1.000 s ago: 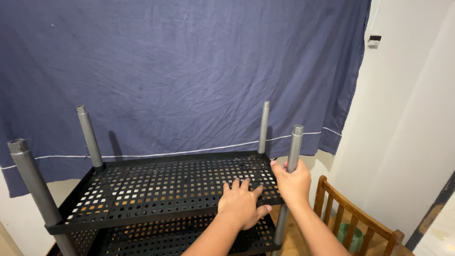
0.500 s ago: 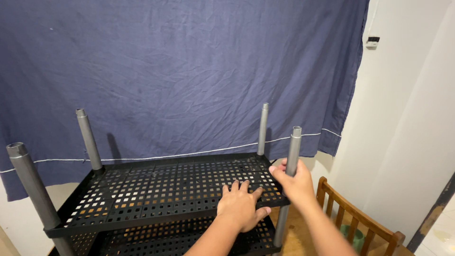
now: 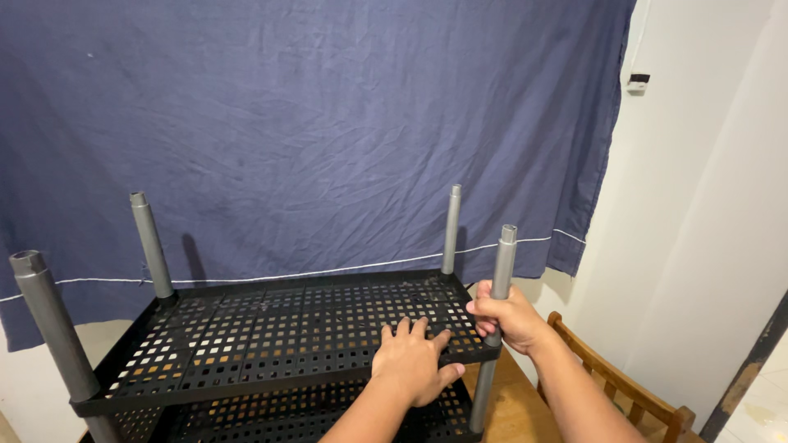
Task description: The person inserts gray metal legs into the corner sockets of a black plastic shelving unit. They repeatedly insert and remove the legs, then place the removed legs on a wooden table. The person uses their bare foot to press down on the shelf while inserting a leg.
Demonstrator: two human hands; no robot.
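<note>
The right hand is wrapping its fingers closed around the near right pole of a black rack, just above the top shelf. The left hand is lying flat, fingers spread open, pressing on that perforated shelf beside the pole. Three more grey poles are standing at the other corners. A blue curtain is hanging behind; a wooden chair is sitting to the right.

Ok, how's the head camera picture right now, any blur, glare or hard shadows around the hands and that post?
Head view: sharp, no motion blur on the right hand gripping the grey post or the left hand on the black perforated shelf; even indoor light, no glare; soft post shadows on the blue cloth; straight edges bow slightly.
</note>
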